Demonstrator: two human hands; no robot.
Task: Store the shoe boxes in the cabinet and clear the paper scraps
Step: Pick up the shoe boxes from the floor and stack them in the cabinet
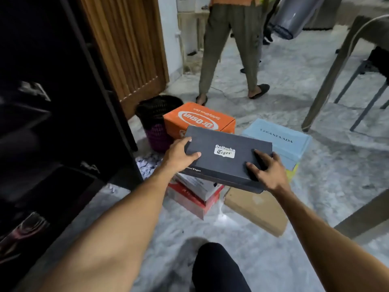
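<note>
My left hand (pixel 181 155) and right hand (pixel 266 171) clasp the black shoe box (pixel 228 159) at nine and three o'clock — stiff, probably light card, best held by its short ends.

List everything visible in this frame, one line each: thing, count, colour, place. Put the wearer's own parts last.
Black shoe box: 1, black with white logo, held above the pile
Orange shoe box: 1, orange, on the floor behind the black box
Blue shoe box: 1, light blue, on the floor at right
Red-and-white boxes: apparently 2, stacked beneath the black box
Brown box: 1, cardboard brown, on the floor, front right
Bin: 1, black and purple mesh, beside the cabinet
Paper scraps: a pile, whitish, at the bin's foot
Cabinet: 1, dark, left
Another person: 1, olive trousers, standing behind
Chair: 1, grey-brown, right
Left hand: gripping the box's left end
Right hand: gripping its right end
</note>
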